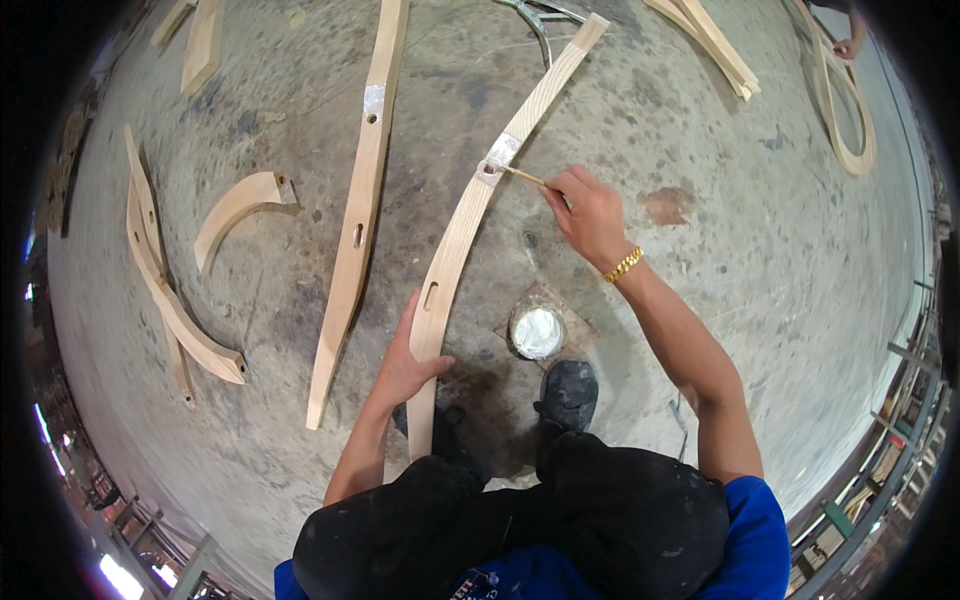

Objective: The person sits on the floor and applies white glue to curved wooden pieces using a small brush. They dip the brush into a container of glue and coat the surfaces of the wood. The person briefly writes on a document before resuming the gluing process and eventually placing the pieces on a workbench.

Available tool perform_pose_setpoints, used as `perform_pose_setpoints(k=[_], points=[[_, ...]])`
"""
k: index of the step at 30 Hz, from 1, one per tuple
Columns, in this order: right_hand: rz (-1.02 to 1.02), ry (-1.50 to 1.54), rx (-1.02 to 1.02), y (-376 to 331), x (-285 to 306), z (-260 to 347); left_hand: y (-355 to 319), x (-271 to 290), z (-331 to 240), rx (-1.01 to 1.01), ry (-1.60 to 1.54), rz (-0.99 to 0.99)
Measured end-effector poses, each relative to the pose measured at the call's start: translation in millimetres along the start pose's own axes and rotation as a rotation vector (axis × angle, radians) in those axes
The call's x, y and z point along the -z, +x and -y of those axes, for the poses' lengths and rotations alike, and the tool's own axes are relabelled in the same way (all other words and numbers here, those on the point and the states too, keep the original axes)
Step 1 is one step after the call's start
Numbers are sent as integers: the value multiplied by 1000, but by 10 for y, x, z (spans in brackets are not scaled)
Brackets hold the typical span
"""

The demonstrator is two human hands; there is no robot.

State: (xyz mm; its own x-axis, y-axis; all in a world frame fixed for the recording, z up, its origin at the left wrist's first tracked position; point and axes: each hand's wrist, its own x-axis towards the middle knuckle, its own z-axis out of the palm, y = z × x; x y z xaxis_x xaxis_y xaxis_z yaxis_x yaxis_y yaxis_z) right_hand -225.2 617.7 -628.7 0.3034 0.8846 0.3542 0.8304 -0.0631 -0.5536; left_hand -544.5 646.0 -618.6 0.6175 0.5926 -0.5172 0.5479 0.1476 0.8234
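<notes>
Curved timber (457,240) slants over stained concrete floor (280,330), racks (895,465) at right.

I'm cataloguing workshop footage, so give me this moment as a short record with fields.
Left hand: gripping the curved wooden piece near its lower end
Right hand: holding a thin stick, its tip at a hole beside a white patch
Container: holds white paste, just ahead of the right shoe
Nearby: a long wooden piece lying to the left
Other person: a hand at upper right, by a looped wooden piece
</notes>
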Motion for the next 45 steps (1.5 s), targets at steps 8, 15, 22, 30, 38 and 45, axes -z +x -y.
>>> perform_pose_setpoints(k=[8,15,22,30,38,45], points=[[24,-48,72,55,20,-3,-6,0,31,-9,33,-5],[23,-21,48,-133,17,15,3,-16,-1,21,-27,-3],[34,-74,0,-124,61,4,0,-15,14,-9,-23,-6],[274,-338,168,270,584,44,-104,-91,-182,39,139,-60],[413,-619,501,608,812,362,-184,-194,-127,-132,378,-163],[574,-658,462,459,685,554,-202,-284,-113,-158,406,-202]])
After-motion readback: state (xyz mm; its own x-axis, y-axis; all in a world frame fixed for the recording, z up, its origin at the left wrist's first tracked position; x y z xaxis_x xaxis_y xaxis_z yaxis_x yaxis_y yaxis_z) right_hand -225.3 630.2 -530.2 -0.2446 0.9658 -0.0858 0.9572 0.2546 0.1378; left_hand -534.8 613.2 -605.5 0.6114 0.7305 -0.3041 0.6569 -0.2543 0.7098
